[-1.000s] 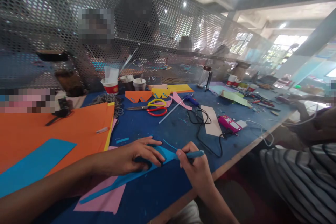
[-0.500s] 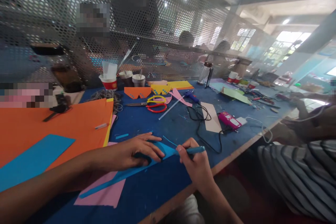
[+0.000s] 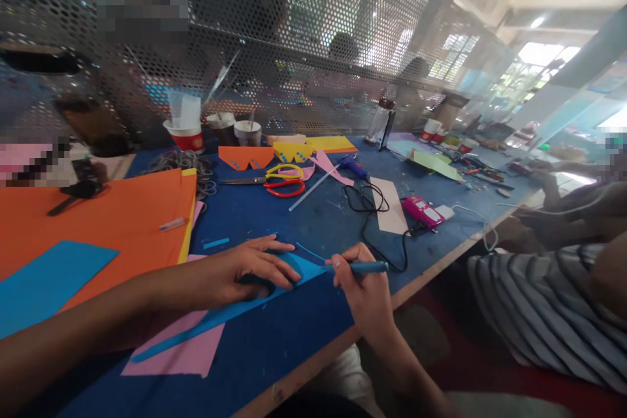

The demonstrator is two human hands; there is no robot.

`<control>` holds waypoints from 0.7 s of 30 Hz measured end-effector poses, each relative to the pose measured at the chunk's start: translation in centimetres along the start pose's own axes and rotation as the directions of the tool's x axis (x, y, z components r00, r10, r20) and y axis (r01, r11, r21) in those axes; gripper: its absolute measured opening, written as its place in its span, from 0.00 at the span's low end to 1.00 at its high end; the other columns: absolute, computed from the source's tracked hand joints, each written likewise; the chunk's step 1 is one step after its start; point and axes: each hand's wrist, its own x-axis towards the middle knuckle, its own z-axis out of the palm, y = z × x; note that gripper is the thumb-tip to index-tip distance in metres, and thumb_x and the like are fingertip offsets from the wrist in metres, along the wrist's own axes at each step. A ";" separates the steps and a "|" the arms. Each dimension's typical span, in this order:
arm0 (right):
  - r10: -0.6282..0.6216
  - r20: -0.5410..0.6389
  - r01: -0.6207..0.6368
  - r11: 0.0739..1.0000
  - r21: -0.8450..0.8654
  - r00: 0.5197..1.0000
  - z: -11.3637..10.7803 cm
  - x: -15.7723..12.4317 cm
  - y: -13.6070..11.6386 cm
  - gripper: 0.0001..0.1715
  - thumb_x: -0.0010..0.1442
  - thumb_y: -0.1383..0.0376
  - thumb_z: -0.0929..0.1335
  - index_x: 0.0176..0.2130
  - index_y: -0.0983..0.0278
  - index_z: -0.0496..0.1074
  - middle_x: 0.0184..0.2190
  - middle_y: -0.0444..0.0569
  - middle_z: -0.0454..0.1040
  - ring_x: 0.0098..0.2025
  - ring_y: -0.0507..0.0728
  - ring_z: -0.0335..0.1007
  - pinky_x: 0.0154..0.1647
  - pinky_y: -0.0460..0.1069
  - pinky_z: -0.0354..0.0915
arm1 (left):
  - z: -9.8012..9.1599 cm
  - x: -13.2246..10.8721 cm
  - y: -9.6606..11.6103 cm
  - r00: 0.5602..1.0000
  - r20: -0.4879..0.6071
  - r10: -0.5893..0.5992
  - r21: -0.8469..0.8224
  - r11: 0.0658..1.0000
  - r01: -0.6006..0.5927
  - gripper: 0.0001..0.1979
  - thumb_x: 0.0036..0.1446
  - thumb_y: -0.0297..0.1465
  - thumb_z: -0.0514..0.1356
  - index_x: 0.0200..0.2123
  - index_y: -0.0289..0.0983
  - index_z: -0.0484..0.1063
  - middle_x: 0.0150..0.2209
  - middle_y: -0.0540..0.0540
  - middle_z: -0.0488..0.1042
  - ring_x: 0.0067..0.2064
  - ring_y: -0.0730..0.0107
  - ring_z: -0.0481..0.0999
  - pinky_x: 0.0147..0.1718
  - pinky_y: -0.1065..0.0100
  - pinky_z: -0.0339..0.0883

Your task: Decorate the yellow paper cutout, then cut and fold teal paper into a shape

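My left hand (image 3: pixel 255 269) lies with fingers spread on a pointed piece of blue paper (image 3: pixel 308 268), holding it flat against the table. The paper's narrow tail stretches left over a pink sheet (image 3: pixel 208 349). At the right-hand point of the blue paper, my right hand (image 3: pixel 362 284) grips a slim blue pen-like tool (image 3: pixel 369 267), its tip touching or very close to the paper. Whether it is a pen or a knife I cannot make out. A thin curled blue strip (image 3: pixel 309 251) sits just beyond the tip.
Orange sheets (image 3: pixel 122 222) and a blue sheet (image 3: pixel 63 274) lie left. Beyond my hands are scissors (image 3: pixel 284 188), a glue gun (image 3: pixel 353 166) with a black cord, and a pink box (image 3: pixel 422 211). Paper cups (image 3: pixel 186 138) stand before a perforated screen (image 3: pixel 313 78). A person in a striped shirt (image 3: pixel 533 307) sits right.
The camera view has shifted slightly. The pen-like tool now lies flatter in my right hand, its tip still at the point of the blue paper. My left hand stays on the paper.
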 end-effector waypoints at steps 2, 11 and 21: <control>-0.005 0.010 0.006 1.000 -0.024 1.000 0.0 0.0 0.0 0.17 0.72 0.57 0.67 0.31 0.60 0.67 0.24 0.41 0.69 0.27 0.53 0.70 0.32 0.47 0.63 | 0.1 -0.1 -0.3 1.000 -0.004 0.013 0.003 1.000 -0.013 0.17 0.73 0.36 0.59 0.61 0.56 0.75 0.64 0.53 0.77 0.76 0.59 0.56 0.76 0.48 0.36; 0.033 0.083 -0.025 0.995 -0.094 0.996 0.1 0.0 -0.2 0.16 0.71 0.57 0.66 0.32 0.60 0.66 0.22 0.39 0.67 0.23 0.51 0.63 0.27 0.47 0.58 | 0.4 -0.3 -0.6 1.000 -0.017 -0.005 0.001 1.000 0.005 0.17 0.72 0.37 0.60 0.61 0.58 0.75 0.64 0.54 0.77 0.76 0.59 0.56 0.76 0.48 0.35; 0.033 0.099 -0.024 0.996 -0.086 0.995 0.1 -0.1 -0.1 0.16 0.72 0.58 0.66 0.32 0.60 0.66 0.22 0.39 0.67 0.23 0.50 0.61 0.27 0.46 0.57 | 0.2 -0.1 -0.3 1.000 -0.017 0.002 0.015 1.000 -0.002 0.18 0.72 0.36 0.59 0.61 0.58 0.74 0.64 0.54 0.77 0.76 0.60 0.56 0.76 0.49 0.37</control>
